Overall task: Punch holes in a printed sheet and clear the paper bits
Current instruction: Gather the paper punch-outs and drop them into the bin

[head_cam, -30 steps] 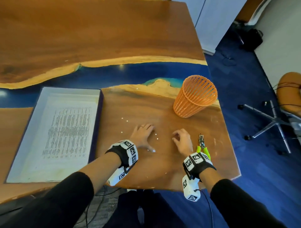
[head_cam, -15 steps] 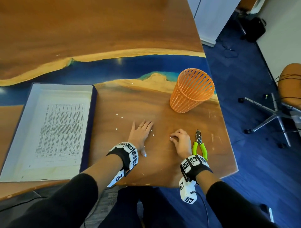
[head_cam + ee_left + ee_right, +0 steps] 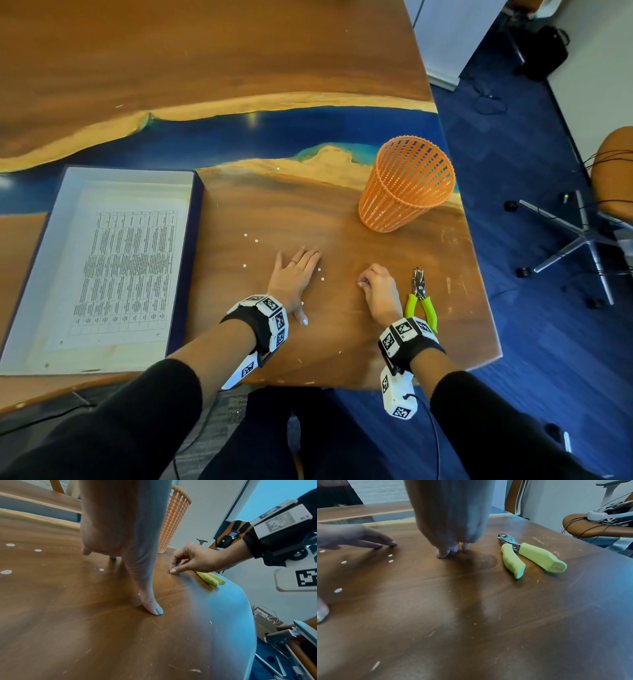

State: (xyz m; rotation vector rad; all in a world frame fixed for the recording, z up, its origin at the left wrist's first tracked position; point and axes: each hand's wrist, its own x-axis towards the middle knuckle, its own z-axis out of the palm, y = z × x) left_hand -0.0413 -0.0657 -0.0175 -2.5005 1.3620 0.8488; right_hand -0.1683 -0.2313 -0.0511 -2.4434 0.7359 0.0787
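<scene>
Several white paper bits (image 3: 256, 241) (image 3: 391, 561) (image 3: 101, 569) lie scattered on the wooden table (image 3: 335, 335). My left hand (image 3: 294, 274) (image 3: 154, 608) rests flat among them with straight fingers. My right hand (image 3: 368, 281) (image 3: 175, 569) (image 3: 448, 550) bunches thumb and fingertips in a pinch on the wood, on a paper bit mostly hidden under them. The green-handled hole punch (image 3: 419, 298) (image 3: 522, 553) lies free just right of that hand. The printed sheet (image 3: 126, 270) lies in a white tray (image 3: 44, 246) at the left.
An orange mesh basket (image 3: 404, 192) (image 3: 173, 520) stands upright at the back right, near the table's right edge. The table's front edge runs just behind my wrists. An office chair base (image 3: 582, 240) stands on the blue floor to the right.
My left hand has stretched flatter on the wood, fingers pointing forward. My right hand stays bunched beside the punch. The head view has shifted slightly.
</scene>
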